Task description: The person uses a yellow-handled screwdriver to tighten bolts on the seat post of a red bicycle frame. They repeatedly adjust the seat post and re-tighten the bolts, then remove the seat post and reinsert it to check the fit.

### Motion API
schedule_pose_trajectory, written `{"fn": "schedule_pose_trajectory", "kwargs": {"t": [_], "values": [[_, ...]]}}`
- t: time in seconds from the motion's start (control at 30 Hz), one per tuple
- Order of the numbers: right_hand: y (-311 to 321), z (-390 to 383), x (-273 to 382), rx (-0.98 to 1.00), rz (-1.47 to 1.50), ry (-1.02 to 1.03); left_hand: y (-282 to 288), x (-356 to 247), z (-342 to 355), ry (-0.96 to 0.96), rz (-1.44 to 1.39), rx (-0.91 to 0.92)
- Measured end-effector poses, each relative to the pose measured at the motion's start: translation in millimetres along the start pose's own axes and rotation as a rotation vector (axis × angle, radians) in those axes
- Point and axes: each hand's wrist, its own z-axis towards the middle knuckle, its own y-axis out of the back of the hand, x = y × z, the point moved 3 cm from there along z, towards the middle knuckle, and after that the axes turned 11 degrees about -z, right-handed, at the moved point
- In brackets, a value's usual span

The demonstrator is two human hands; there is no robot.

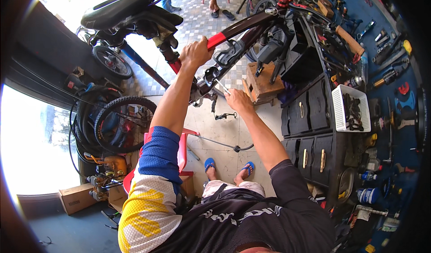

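My left hand [195, 54] is closed round the bike frame's red and black tube [217, 40], below the black saddle [116, 8]. A slim silver tool [222, 85] is in my right hand [238, 101], its far end at the round black opening [211, 77] low on the frame. A small dangling part [224, 116] hangs beneath the frame.
Tyres [101, 122] and cartons [78, 199] lie left. A wooden box [265, 84], black drawers [310, 158], a white basket [352, 127] and a tool board [381, 59] are right. A pink chair [184, 152] is beside me. Two people's legs [214, 1] [168, 2] show beyond.
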Motion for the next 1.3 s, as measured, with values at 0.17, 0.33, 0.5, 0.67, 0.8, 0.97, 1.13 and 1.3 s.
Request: {"fn": "schedule_pose_trajectory", "kwargs": {"t": [0.17, 0.33, 0.5, 0.67, 0.8, 0.97, 1.13, 1.3], "values": [[3, -5, 0, 0.027, 0.023, 0.001, 2, -3, -2, -0.003, -0.004, 0.004], [4, -3, 1, -0.014, 0.007, -0.027, 1, -5, 0, -0.011, -0.005, 0.007], [9, -5, 8, -0.038, 0.021, -0.014, -1, 1, 0, -0.017, -0.008, -0.014], [9, 8, -6, -0.099, -0.031, -0.047, -1, -2, 1, -0.025, -0.019, -0.013], [11, 10, -5, -0.08, -0.011, -0.037, 0, -1, -1, -0.028, -0.02, -0.027], [14, 8, -3, -0.072, 0.037, 0.002, -1, 1, 1, -0.023, -0.008, -0.02], [16, 2, 7, 0.083, 0.032, -0.017, -3, 2, 0, -0.051, -0.027, -0.045], [4, 5, 11, 0.125, -0.007, -0.004, -3, 3, 1, -0.034, -0.028, -0.04]]}}
